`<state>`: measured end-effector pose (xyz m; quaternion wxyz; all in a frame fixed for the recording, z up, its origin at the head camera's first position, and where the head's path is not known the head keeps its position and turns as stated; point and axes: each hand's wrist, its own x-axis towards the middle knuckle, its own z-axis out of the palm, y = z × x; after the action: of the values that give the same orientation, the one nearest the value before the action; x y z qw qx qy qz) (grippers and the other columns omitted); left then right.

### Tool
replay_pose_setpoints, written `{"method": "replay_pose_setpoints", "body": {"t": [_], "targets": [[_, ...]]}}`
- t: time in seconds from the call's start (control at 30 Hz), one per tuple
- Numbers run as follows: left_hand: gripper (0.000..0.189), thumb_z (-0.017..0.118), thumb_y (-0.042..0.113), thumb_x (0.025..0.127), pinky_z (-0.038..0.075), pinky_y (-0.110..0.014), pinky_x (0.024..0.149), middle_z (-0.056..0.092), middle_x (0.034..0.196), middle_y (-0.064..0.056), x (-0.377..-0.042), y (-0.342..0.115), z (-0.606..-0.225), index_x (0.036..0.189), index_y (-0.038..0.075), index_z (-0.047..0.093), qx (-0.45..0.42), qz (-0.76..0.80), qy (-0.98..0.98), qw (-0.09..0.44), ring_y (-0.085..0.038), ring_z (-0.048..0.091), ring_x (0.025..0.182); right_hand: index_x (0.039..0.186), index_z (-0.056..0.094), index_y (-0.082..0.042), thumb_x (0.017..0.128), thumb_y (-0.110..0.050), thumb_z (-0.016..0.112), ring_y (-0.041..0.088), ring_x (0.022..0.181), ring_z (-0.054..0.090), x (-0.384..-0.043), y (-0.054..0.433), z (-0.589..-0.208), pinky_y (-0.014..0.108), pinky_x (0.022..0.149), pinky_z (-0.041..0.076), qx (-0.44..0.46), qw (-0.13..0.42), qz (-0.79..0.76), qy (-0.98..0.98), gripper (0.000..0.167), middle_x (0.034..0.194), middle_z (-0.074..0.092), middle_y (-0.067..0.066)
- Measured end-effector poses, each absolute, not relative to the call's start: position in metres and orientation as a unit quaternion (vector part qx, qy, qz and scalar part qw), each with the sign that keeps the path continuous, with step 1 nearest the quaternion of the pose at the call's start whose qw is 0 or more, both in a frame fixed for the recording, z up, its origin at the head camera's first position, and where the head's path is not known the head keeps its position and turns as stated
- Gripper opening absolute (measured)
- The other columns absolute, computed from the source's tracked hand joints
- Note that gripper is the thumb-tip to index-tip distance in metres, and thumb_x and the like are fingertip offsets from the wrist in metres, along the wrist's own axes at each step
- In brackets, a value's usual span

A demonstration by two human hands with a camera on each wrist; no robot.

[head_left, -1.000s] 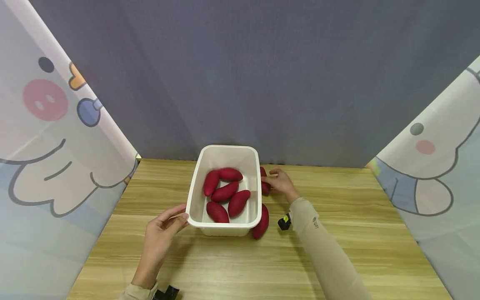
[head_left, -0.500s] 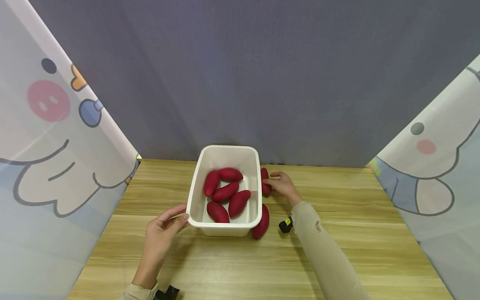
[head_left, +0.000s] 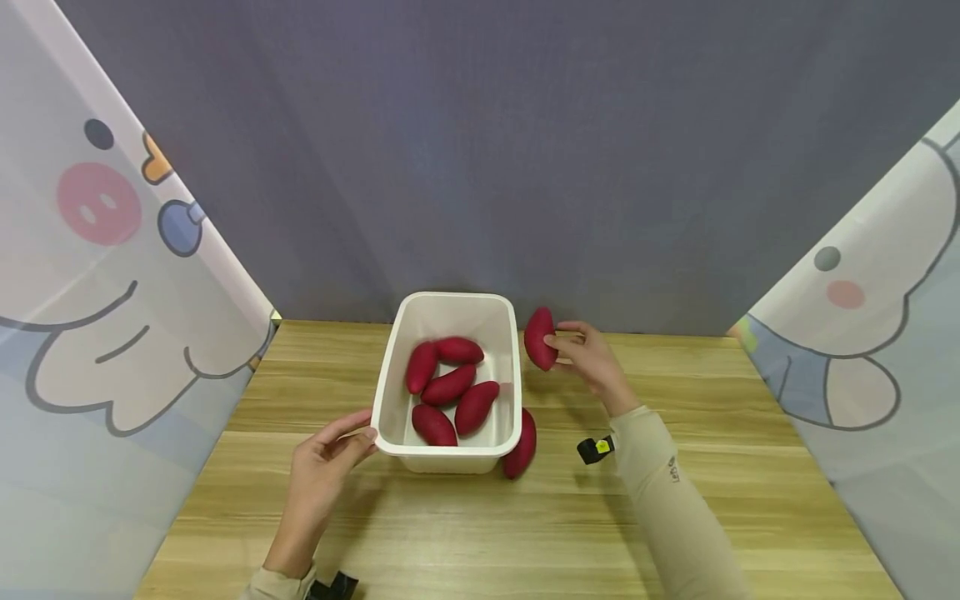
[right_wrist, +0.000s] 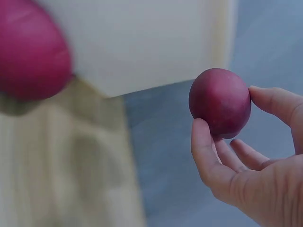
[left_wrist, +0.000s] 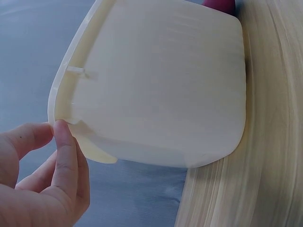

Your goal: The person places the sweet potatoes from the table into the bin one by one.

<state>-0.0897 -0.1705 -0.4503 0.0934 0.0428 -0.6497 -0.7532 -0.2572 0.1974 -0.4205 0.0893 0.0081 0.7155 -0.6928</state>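
A white plastic bin [head_left: 457,451] stands on the table with several dark red sweet potatoes [head_left: 448,385] lying inside it. My left hand [head_left: 318,471] pinches the bin's rim at its near left corner; in the left wrist view, thumb and fingers meet at the rim [left_wrist: 57,101]. To the right of the bin, my right hand [head_left: 588,358] holds up one sweet potato [head_left: 540,338] between thumb and fingers, and the right wrist view has this sweet potato [right_wrist: 220,103] end-on. Another sweet potato [head_left: 521,446] lies on the table against the bin's near right side.
The wooden table [head_left: 465,533] ends at a grey curtain [head_left: 480,167] behind the bin. Printed cartoon panels [head_left: 97,250] flank both sides. A black strap piece with a yellow mark [head_left: 596,450] hangs at the right wrist.
My right hand has taken hold of the sweet potato beside the bin's far right side and lifted it up and slightly right. The left hand stays on the rim.
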Motion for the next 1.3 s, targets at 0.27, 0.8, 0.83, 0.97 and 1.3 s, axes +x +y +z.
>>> {"method": "replay_pose_setpoints", "body": {"t": [0.27, 0.8, 0.83, 0.97, 1.3], "targets": [[0.035, 0.073, -0.002, 0.090, 0.063, -0.034, 0.082, 0.072, 0.110, -0.006, -0.091, -0.171, -0.451, 0.121, -0.016, 0.063, 0.053, -0.753, -0.650, 0.094, -0.017, 0.071, 0.087, 0.141, 0.043, 0.004, 0.095, -0.014, 0.070, 0.029, 0.100, 0.066, -0.258, 0.176, -0.368, 0.043, 0.085, 0.063, -0.040, 0.084, -0.685, 0.723, 0.056, 0.123, 0.058, 0.024], [0.034, 0.072, -0.005, 0.090, 0.063, -0.035, 0.081, 0.073, 0.108, -0.007, -0.091, -0.171, -0.453, 0.120, -0.017, 0.062, 0.049, -0.754, -0.647, 0.100, -0.016, 0.071, 0.086, 0.131, 0.049, 0.003, 0.091, -0.010, 0.072, 0.030, 0.090, 0.066, -0.270, 0.082, -0.342, 0.045, 0.081, 0.064, -0.054, 0.141, -0.683, 0.715, 0.048, 0.116, 0.064, 0.020], [0.034, 0.072, -0.005, 0.090, 0.063, -0.034, 0.081, 0.073, 0.107, -0.006, -0.091, -0.171, -0.453, 0.120, -0.017, 0.062, 0.049, -0.754, -0.648, 0.100, -0.016, 0.071, 0.086, 0.130, 0.050, 0.003, 0.091, -0.010, 0.072, 0.030, 0.089, 0.066, -0.270, 0.077, -0.343, 0.045, 0.081, 0.064, -0.052, 0.145, -0.679, 0.718, 0.047, 0.114, 0.065, 0.020], [0.034, 0.073, -0.004, 0.090, 0.063, -0.034, 0.080, 0.073, 0.107, -0.006, -0.091, -0.171, -0.453, 0.120, -0.016, 0.063, 0.053, -0.752, -0.649, 0.099, -0.016, 0.071, 0.083, 0.128, 0.052, 0.002, 0.091, -0.011, 0.073, 0.029, 0.088, 0.068, -0.270, 0.062, -0.349, 0.044, 0.081, 0.064, -0.051, 0.158, -0.659, 0.733, 0.045, 0.113, 0.066, 0.018], [0.034, 0.073, -0.003, 0.090, 0.063, -0.034, 0.080, 0.073, 0.108, -0.007, -0.092, -0.170, -0.453, 0.120, -0.016, 0.063, 0.047, -0.754, -0.648, 0.098, -0.017, 0.071, 0.082, 0.132, 0.051, 0.004, 0.091, -0.010, 0.072, 0.024, 0.084, 0.068, -0.270, 0.052, -0.356, 0.046, 0.084, 0.063, -0.054, 0.170, -0.643, 0.745, 0.048, 0.115, 0.065, 0.019]]}}
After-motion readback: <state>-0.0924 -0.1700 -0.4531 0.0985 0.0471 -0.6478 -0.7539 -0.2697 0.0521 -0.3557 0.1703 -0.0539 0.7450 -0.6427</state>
